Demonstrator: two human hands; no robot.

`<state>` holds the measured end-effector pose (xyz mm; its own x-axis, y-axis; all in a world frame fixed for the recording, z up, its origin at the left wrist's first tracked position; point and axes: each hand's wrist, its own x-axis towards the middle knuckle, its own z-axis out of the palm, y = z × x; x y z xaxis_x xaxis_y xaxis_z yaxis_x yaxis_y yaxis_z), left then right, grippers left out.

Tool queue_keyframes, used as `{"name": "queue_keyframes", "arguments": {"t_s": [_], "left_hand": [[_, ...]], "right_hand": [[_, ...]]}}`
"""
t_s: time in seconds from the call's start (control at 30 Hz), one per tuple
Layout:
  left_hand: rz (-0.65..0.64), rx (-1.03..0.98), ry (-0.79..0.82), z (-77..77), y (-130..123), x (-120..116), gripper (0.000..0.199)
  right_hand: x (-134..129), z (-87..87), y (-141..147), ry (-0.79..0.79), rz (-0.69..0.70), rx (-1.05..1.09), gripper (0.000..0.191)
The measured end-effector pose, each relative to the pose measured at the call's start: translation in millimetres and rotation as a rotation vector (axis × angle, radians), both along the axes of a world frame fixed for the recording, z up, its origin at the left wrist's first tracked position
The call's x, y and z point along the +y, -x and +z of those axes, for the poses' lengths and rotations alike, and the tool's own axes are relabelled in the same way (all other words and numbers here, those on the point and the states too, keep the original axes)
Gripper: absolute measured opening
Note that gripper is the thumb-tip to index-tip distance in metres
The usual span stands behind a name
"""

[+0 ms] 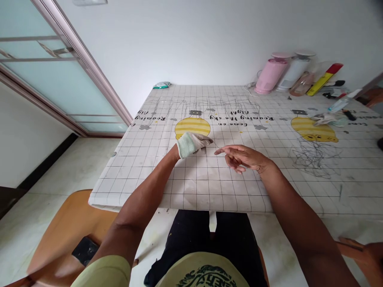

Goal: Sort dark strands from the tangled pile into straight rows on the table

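- White knit fabric with a mint cuff covers the left hand [194, 144], just below and right of the yellow-and-white striped balloon print [192, 124], overlapping its lower edge; its gloved fingers are pressed together, apparently grasping the end of a thin, dark, wire-like strand [218, 145].
- That strand spans the gap to the bare right hand [243, 156], farther right of the balloon print; its index finger reaches out while the other fingers curl loosely. Whether they grip the strand, I cannot tell.
- Work on this strand looks under way, by my judgement.
- Beyond the balloon print, fine dark spread-out strands [215, 102] lie in a loose row, seemingly the sorted share.
- Well right of the print, a tangled heap of dark strands [317, 158] looks like the part left; its crossing loops could snag.
- All rest on the white, black-gridded cloth-covered surface [191, 187].
- Far right, behind the print's level: a pink cylindrical container [270, 75], a white cylindrical container [292, 74] and a long yellow-and-red box [324, 79]; a crumpled pale glove [332, 119] lies nearer.
- Behind and left of the print sits a small green-and-white packet [162, 85].
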<state>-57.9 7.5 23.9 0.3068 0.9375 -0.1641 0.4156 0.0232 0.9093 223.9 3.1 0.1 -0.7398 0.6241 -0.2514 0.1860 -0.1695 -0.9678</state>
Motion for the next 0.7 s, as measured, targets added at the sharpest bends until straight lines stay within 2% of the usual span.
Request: {"name": "queue_keyframes", "arguments": {"t_s": [0.2,0.43,0.7], "left_hand": [[-0.021,0.07,-0.023,3.6,-7.1,-4.6,0.04],[-0.108,0.174,-0.071,1.8,-12.5,-5.8,0.032],[-0.119,0.176,-0.043,4.8,-3.3,-4.1,0.031]], "right_hand": [[4.9,-1.2,9.3,-0.196,-0.22,0.037,0.055],[3.3,-8.7,34.1,-0.295,-0.236,0.06,0.036],[-5.5,-8.2,34.9,-0.449,-0.367,0.02,0.023]]}}
